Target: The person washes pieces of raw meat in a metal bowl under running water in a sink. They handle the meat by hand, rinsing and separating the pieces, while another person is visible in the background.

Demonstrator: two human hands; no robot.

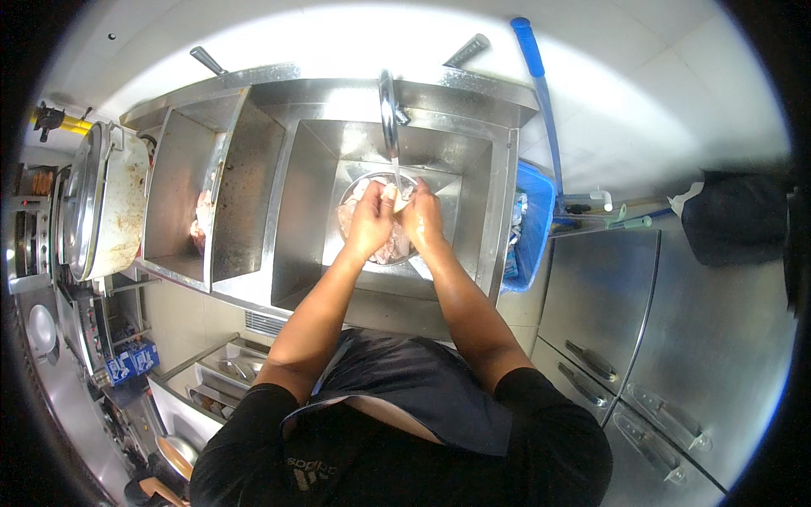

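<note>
My left hand (372, 218) and my right hand (422, 215) are close together over a round metal bowl (341, 236) in the steel sink (304, 222). Between them they grip a pale piece of raw meat (398, 201), which looks like poultry. A thin stream of water (396, 171) falls onto it from the chrome faucet (388, 114). More raw meat pieces (384, 255) fill the bowl around and beneath my fingers. My hands hide part of the bowl and its contents.
Left of this basin, a second steel basin (177, 184) holds some raw meat (203, 215). A large lidded pot (114, 196) stands beyond it. At right are a blue bin (531, 253), a blue-handled pole (548, 114) and steel cabinet doors (595, 285). An open drawer unit (190, 399) is at lower left.
</note>
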